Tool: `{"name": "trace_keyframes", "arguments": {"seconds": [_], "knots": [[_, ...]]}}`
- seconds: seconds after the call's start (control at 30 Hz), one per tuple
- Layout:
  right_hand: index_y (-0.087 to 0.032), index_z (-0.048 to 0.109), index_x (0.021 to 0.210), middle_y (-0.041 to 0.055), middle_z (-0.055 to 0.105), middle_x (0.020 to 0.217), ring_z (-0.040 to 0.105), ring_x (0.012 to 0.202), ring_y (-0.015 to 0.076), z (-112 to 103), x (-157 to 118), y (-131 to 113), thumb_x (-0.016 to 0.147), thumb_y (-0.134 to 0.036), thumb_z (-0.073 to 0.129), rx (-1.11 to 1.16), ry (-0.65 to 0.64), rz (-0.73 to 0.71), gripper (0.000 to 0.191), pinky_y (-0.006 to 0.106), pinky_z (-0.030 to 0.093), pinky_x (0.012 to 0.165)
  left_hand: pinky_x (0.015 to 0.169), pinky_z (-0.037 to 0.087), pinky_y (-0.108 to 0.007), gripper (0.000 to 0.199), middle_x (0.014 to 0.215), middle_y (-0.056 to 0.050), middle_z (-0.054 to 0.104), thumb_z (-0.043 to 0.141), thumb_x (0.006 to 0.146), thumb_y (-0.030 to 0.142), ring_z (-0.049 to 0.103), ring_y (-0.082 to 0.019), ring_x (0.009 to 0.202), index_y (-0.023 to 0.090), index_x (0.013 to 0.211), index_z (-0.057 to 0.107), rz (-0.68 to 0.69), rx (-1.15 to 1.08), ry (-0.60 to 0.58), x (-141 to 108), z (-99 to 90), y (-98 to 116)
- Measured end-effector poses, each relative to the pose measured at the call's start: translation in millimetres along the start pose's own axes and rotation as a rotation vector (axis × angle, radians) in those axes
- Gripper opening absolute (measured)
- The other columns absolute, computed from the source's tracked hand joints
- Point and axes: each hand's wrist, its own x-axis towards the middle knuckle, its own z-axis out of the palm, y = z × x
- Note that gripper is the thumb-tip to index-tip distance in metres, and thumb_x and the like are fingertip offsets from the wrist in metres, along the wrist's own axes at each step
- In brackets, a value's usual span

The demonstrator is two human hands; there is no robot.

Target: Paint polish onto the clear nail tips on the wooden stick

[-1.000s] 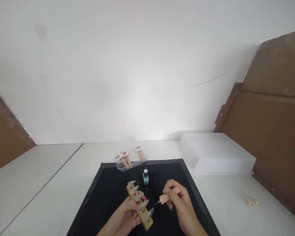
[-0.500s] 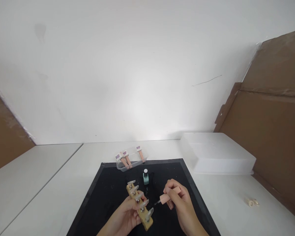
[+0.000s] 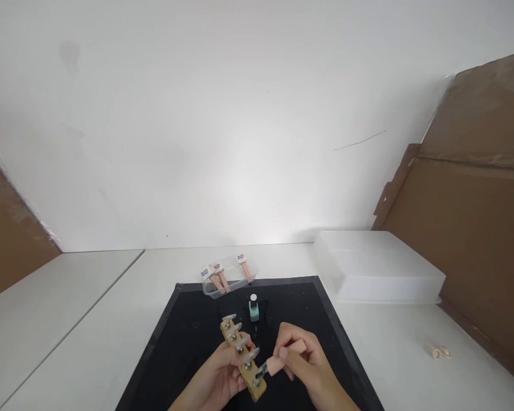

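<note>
In the head view, my left hand point(image 3: 221, 371) is closed around a wooden nail-tip stand point(image 3: 246, 374) carrying several clear false nails point(image 3: 242, 341) on metal knobs. The stand slants with its lower end toward me. My right hand point(image 3: 302, 358) pinches the pink handle of a nail polish brush point(image 3: 276, 364). Its dark bristles lie over the false nail at the stand's near end and seem to touch it; that nail is partly covered. A small teal bottle with a black-and-white top point(image 3: 254, 310) stands upright just beyond both hands.
A black mat point(image 3: 188, 331) lies under the hands. At its far edge a clear tray point(image 3: 216, 295) holds several pink tubes with labels point(image 3: 223, 279). A white translucent box point(image 3: 385, 265) stands at the right, with small beige rings point(image 3: 437, 351) nearer on the white table point(image 3: 89, 342).
My right hand has moved left and slightly toward me, bringing the brush from beside the stand onto the nearest false nail. The left hand and stand have stayed put.
</note>
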Motion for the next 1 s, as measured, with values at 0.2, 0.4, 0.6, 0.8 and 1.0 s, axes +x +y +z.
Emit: {"name": "trace_keyframes", "arguments": {"seconds": [0.2, 0.4, 0.6, 0.8, 1.0], "knots": [[-0.016, 0.053, 0.056, -0.0035, 0.049, 0.053, 0.034, 0.041, 0.0073, 3.1, 2.5, -3.5, 0.071, -0.02, 0.055, -0.018, 0.071, 0.08, 0.016, 0.021, 0.024, 0.043, 0.057, 0.032, -0.022, 0.021, 0.066, 0.004, 0.053, 0.065, 0.057, 0.009, 0.039, -0.005, 0.05, 0.015, 0.077, 0.059, -0.001, 0.005, -0.011, -1.0, 1.6, -0.2], [-0.017, 0.051, 0.056, -0.0042, 0.049, 0.05, 0.029, 0.04, 0.0072, 1.5, 3.9, 1.1, 0.071, -0.018, 0.051, 0.003, 0.171, 0.092, 0.015, 0.021, 0.022, 0.04, 0.057, 0.033, -0.021, 0.021, 0.068, 0.003, 0.056, 0.061, 0.057, 0.008, 0.046, -0.006, 0.055, 0.014, 0.077, 0.059, 0.001, 0.013, -0.022, -1.3, 0.2, -0.3], [-0.017, 0.052, 0.057, -0.0044, 0.044, 0.054, 0.031, 0.041, 0.0073, -0.5, 3.1, 3.7, 0.074, -0.026, 0.054, 0.049, 0.118, 0.048, 0.02, 0.021, 0.024, 0.042, 0.059, 0.035, -0.022, 0.024, 0.069, 0.002, 0.058, 0.062, 0.056, 0.008, 0.049, -0.007, 0.058, 0.014, 0.078, 0.059, -0.004, 0.01, -0.02, -0.1, -2.0, -1.1], [-0.015, 0.055, 0.058, -0.0031, 0.048, 0.057, 0.032, 0.041, 0.0067, -0.3, 0.7, 0.0, 0.073, -0.023, 0.055, -0.012, 0.017, 0.071, 0.016, 0.022, 0.024, 0.042, 0.059, 0.034, -0.022, 0.021, 0.068, 0.003, 0.056, 0.064, 0.058, 0.009, 0.044, -0.006, 0.054, 0.015, 0.078, 0.058, 0.001, 0.014, -0.022, 1.0, -1.6, -0.7], [-0.017, 0.051, 0.056, -0.0046, 0.049, 0.047, 0.029, 0.039, 0.0071, 0.9, 4.8, 1.9, 0.068, -0.017, 0.049, -0.032, 0.167, 0.131, 0.012, 0.02, 0.022, 0.04, 0.059, 0.034, -0.022, 0.023, 0.07, 0.002, 0.055, 0.063, 0.058, 0.009, 0.044, -0.006, 0.055, 0.015, 0.081, 0.059, 0.006, 0.012, -0.02, 0.7, -4.3, -2.6]]}}
